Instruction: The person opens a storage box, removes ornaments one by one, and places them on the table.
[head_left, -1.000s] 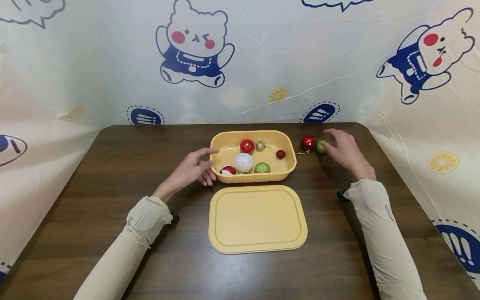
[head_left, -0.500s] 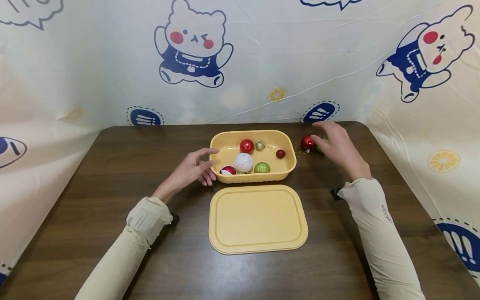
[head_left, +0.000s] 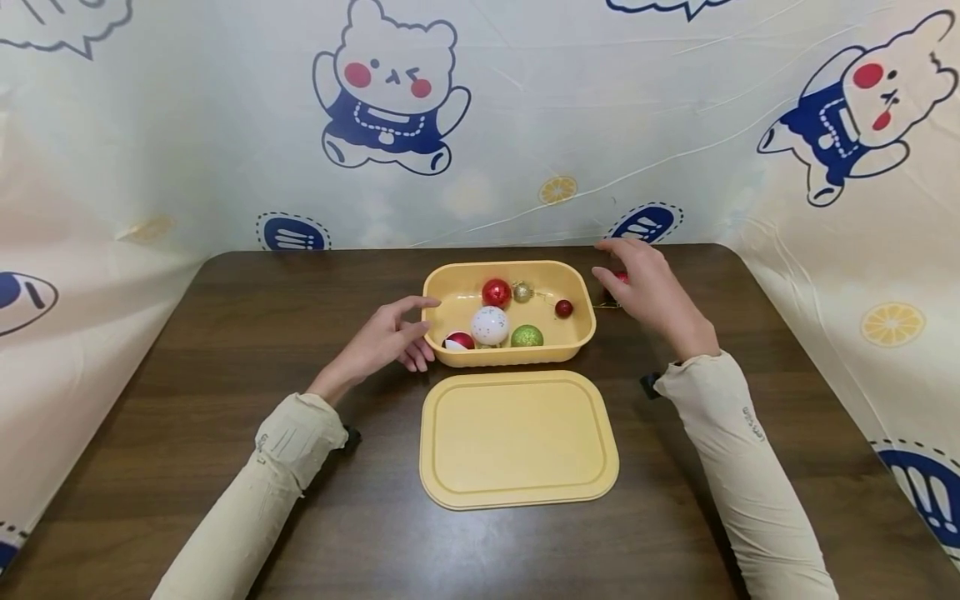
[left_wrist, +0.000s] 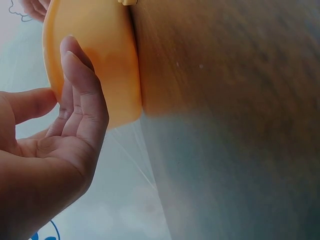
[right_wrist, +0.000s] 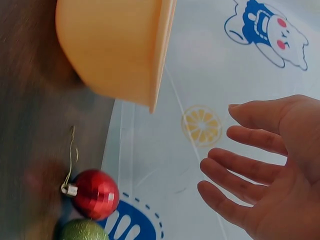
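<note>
My left hand [head_left: 382, 337] is at the left end of a yellow plastic box [head_left: 517, 358], fingers loosely extended. One finger reaches over the rim in the head view, and a fingertip meets the rim in the left wrist view. Inside the box lie several Christmas balls, among them a white speckled one [head_left: 490, 323], a green glitter one [head_left: 527, 336] and a red one [head_left: 497, 292]. My right hand [head_left: 652, 287], spread and holding nothing, is raised right of the box. Below it, a red Christmas ball [right_wrist: 96, 194] with a gold string lies beside a green glitter ball [right_wrist: 82, 231]; the head view mostly hides them.
A flat yellow lid [head_left: 519, 442] lies in front of the box on the dark wooden table [head_left: 360, 517]. A printed cloth [head_left: 510, 125] with cartoon bears hangs behind the table's far edge and along both sides.
My right hand has moved left, from the green ball to above the red one, covering more of both in the head view. My left hand and the box stay put.
</note>
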